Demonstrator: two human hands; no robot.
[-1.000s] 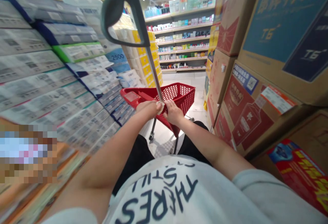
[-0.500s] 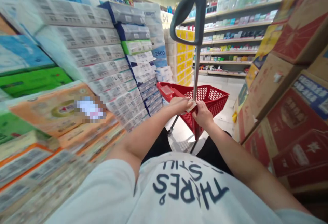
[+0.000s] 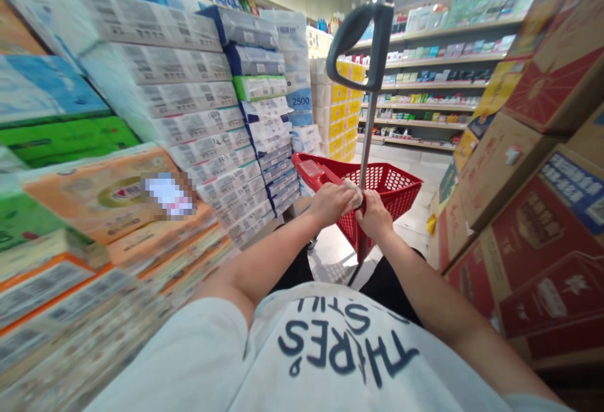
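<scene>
A red shopping basket with holed sides stands before me, its near corner pointing at my body. From that corner rises a metal pole topped by a dark grey looped handle. My left hand is closed on a crumpled off-white cloth, possibly tissue, pressed near the rim left of the pole. Closed round the basket corner, just right of the pole's foot, is my right hand. Its fingertips are partly hidden. A red plastic part lies along the basket's left side.
Stacked tissue packs rise on the left, with orange packs nearer me. A pixelated phone-like patch lies on them. Red and brown cartons wall the right side. Stocked shelves stand behind the basket.
My left hand has shifted slightly left and down, and more of the off-white cloth shows beside the pole. The pole's top now leans a little further right in view. My right hand stays at the corner.
</scene>
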